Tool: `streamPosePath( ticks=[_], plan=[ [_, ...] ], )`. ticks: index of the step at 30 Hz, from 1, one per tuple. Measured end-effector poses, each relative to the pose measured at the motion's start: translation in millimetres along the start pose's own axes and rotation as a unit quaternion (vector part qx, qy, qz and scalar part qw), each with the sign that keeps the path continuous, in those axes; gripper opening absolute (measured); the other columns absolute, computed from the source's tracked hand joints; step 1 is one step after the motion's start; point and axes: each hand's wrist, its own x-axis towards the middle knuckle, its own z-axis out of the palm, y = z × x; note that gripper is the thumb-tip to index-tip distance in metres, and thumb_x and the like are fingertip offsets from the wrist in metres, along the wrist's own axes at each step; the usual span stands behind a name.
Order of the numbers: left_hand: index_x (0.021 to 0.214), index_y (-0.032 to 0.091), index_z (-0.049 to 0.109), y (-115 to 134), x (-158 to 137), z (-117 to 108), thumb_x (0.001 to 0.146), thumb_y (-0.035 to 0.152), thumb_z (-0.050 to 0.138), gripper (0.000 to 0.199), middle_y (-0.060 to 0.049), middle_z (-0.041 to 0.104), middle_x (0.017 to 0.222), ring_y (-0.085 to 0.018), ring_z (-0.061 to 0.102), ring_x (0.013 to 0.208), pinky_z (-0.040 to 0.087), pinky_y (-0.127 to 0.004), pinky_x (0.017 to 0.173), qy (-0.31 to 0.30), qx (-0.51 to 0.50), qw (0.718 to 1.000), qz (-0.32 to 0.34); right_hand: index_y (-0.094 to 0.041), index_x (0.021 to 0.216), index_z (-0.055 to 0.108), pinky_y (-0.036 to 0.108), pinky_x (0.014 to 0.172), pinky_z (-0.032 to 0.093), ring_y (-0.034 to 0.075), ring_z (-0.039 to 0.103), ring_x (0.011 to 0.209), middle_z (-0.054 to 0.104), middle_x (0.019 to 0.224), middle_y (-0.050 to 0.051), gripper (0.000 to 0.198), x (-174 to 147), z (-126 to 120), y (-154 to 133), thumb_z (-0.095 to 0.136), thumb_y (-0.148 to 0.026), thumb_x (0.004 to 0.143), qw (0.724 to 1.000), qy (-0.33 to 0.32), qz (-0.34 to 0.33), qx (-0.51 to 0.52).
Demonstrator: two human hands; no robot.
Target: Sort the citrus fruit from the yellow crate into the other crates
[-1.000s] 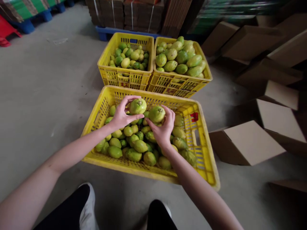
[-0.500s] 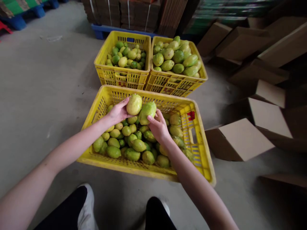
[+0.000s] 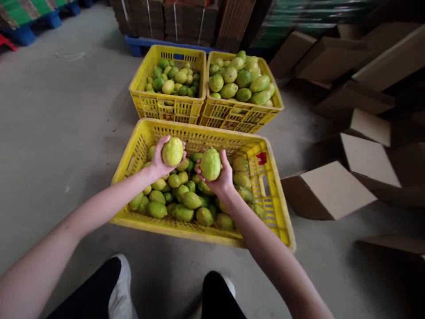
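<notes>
Two green fruits (image 3: 172, 152) are held mid-frame above the lower yellow crate (image 3: 195, 232), one by the left hand (image 3: 159, 163), one by the right hand (image 3: 226, 175). Fingers are curled around both, probably so neither is dropped.

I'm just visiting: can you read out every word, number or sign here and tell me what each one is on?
No text can be read.
Red mark inside the right wall of the near yellow plastic crate: too blurred to read.
Small red marking low on the front of the rear left yellow plastic crate: too small and blurred.
The two held yellow-green oval fruits: no lettering visible.
</notes>
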Motion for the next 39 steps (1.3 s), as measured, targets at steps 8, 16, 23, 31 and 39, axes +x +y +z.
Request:
streamPosePath(
  ticks=[8,16,23,31,39],
  plan=[
    [0.092,0.012,0.07,-6.7,-3.3,1.5,0.106,0.043,0.032,0.052,-0.009,0.073,0.078,-0.02,0.073,0.067,0.061,-0.031,0.066,-0.035,0.06,0.998,0.004,-0.02,0.091,0.065,0.028,0.037,0.047,0.019,0.062,0.046,0.071,0.064,0.003,0.045,-6.4,-1.4,-8.2,0.058,-0.064,0.084,0.991,-0.091,-0.039,-0.092],
    [0.077,0.012,0.069,-6.1,-3.7,-4.5,0.096,0.045,0.048,0.044,-0.008,0.07,0.069,-0.021,0.07,0.058,0.058,-0.03,0.053,-0.122,0.119,0.985,-0.022,-0.013,0.09,0.068,0.03,0.042,0.05,0.02,0.064,0.048,0.074,0.067,0.009,0.049,-8.6,-1.5,1.8,0.064,-0.06,0.081,0.96,-0.214,0.027,-0.177],
    [0.12,0.011,0.067,-0.5,5.4,-1.2,0.099,0.044,0.042,0.046,-0.01,0.074,0.077,-0.023,0.074,0.066,0.063,-0.033,0.062,0.009,0.054,0.997,-0.045,-0.02,0.107,0.064,0.026,0.039,0.048,0.02,0.067,0.058,0.074,0.079,0.005,0.039,-0.6,4.6,4.6,0.049,-0.053,0.096,0.999,-0.014,0.037,-0.027],
    [0.138,0.008,0.055,-3.6,10.4,-2.0,0.098,0.038,0.046,0.052,-0.015,0.076,0.086,-0.027,0.077,0.08,0.065,-0.036,0.07,0.08,0.035,0.995,-0.052,-0.02,0.095,0.064,0.026,0.038,0.048,0.019,0.065,0.053,0.074,0.075,0.005,0.03,6.8,-8.1,2.1,0.058,-0.049,0.092,0.997,0.062,0.034,0.026],
    [0.122,0.006,0.063,-6.5,11.3,-3.7,0.095,0.044,0.044,0.05,-0.018,0.075,0.086,-0.024,0.071,0.065,0.059,-0.031,0.053,0.061,0.054,0.992,-0.101,-0.022,0.096,0.063,0.031,0.055,0.058,0.021,0.071,0.065,0.073,0.075,0.002,0.014,7.2,-5.6,3.9,0.065,-0.032,0.086,0.996,0.094,0.004,0.0]
  ],
)
